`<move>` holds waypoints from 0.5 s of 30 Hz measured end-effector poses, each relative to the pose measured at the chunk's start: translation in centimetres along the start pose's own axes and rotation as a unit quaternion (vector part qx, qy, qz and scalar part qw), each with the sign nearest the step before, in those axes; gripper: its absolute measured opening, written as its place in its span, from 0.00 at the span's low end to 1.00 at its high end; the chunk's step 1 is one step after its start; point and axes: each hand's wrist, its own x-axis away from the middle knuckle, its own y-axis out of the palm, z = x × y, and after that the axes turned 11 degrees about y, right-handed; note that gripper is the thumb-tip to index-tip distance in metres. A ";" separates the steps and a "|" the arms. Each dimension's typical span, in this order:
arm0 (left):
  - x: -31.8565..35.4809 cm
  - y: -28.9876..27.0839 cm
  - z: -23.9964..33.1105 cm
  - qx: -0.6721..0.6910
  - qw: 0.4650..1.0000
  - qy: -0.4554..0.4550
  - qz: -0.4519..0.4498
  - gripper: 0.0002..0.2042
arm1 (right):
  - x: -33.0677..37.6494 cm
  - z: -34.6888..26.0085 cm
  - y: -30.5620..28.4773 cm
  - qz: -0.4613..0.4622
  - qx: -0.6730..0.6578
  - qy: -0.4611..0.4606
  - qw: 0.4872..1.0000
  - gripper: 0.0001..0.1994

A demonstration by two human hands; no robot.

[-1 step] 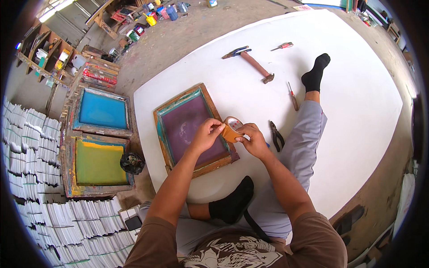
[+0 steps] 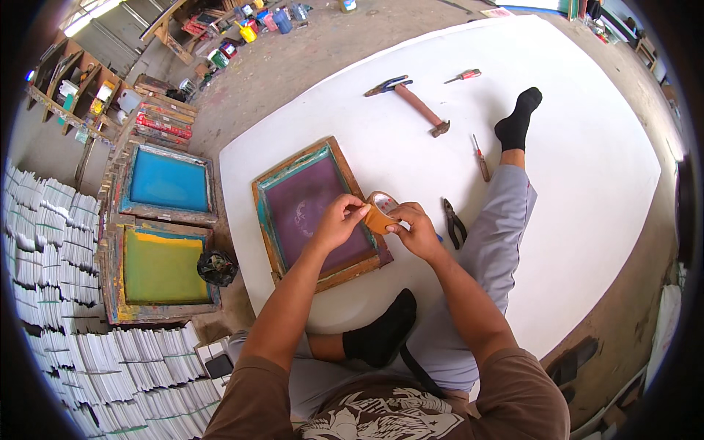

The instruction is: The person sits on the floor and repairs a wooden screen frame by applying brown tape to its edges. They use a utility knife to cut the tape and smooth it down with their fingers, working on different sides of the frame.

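Note:
A roll of brown packing tape (image 2: 380, 217) is held up over the lower right part of a wooden-framed printing screen (image 2: 293, 273) with purple mesh. My right hand (image 2: 416, 231) grips the roll from its right side, thumb below and fingers at the rim. At the roll's left edge, my left hand (image 2: 341, 222) pinches the tape between thumb and fingertips. The screen lies flat on a white sheet (image 2: 587, 191), a pale mark showing in its mesh. Behind my right hand, a small blue piece partly shows; its kind is hidden.
Combination pliers (image 2: 454, 224), two screwdrivers (image 2: 480, 159), a claw hammer (image 2: 422, 108) and blue-handled pincers (image 2: 386, 86) lie on the sheet. My socked feet (image 2: 380, 330) rest there too. Blue (image 2: 170, 181) and yellow-green screens (image 2: 167, 268) and paper stacks (image 2: 132, 374) stand left.

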 end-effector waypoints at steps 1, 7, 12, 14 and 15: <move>0.0 0.0 0.5 -0.007 1.000 0.001 0.001 0.12 | 0.0 0.0 0.0 -0.001 0.001 0.003 1.000 0.13; 0.3 -0.3 0.5 -0.018 1.000 -0.002 0.016 0.10 | 0.0 0.3 0.1 -0.036 -0.038 -0.006 0.999 0.13; 1.3 -0.2 0.8 -0.039 0.998 0.029 0.049 0.09 | 0.2 0.8 0.3 -0.062 -0.082 0.000 0.995 0.15; 1.9 -0.3 1.1 -0.059 0.995 0.060 0.048 0.09 | 0.2 0.8 0.2 -0.076 -0.088 0.002 0.993 0.15; 2.5 -0.2 1.4 -0.087 0.992 0.073 0.047 0.08 | 0.2 0.7 0.1 -0.076 -0.082 -0.007 0.994 0.15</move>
